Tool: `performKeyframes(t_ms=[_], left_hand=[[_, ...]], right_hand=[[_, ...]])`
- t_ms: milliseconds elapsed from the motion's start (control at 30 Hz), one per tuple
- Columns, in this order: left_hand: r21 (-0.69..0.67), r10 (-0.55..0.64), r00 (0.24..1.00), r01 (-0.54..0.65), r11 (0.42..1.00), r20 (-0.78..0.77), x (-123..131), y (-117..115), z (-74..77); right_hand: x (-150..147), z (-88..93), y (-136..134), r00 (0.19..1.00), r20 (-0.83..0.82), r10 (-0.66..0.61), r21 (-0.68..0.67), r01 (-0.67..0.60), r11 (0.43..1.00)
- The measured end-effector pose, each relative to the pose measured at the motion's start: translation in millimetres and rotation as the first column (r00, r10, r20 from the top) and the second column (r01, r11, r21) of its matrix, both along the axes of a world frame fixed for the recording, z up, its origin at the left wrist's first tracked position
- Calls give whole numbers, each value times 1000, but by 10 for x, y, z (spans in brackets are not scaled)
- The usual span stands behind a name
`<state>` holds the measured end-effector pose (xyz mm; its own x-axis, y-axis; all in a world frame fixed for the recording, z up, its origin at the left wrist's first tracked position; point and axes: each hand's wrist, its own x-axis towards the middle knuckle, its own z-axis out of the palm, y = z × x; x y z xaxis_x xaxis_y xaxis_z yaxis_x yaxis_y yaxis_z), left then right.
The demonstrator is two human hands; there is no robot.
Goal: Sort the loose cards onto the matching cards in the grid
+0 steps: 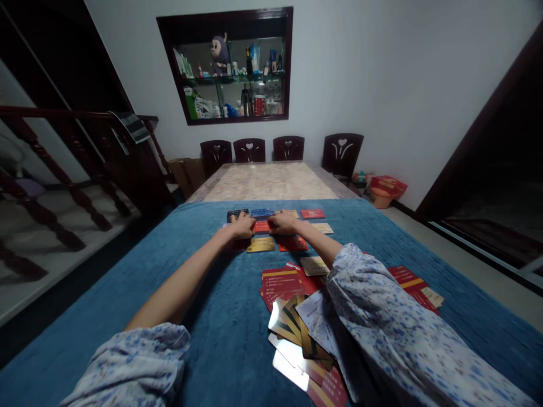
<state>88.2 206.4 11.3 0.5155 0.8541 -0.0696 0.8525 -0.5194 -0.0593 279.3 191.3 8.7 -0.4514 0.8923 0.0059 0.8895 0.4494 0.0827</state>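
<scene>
My left hand [242, 225] and my right hand [284, 223] grip a red card [262, 228] at its two ends, fingers bent and closed against it. It lies in the middle of rows of cards on a blue cloth. Behind it are a black card [236, 214], a blue card [262, 213] and another red card [313, 214]. Closer to me lie a gold card [261, 244] and an orange-red card [292, 243]. A pale card [322, 228] sits to the right. My hands partly cover several neighbouring cards.
Under my right sleeve, loose cards spread out: red cards [280, 282], gold-and-green cards [292, 325] and a silver card [316, 316]. More red cards [409, 282] lie to the right. The blue cloth [139, 288] covers the table's near part. Chairs [288, 148] stand behind.
</scene>
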Motion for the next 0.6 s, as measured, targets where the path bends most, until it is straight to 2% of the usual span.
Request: performKeyframes(t_ms=[433,600], left_hand=[[26,-15,999,16,1000,-38,9,-56,8],[52,-50,999,50,997,-4,-33,-80,18]], right_hand=[[-15,19,-11,999,33,16,2,-16,1000],[-15,45,-41,999,37,11,2,-11,1000]])
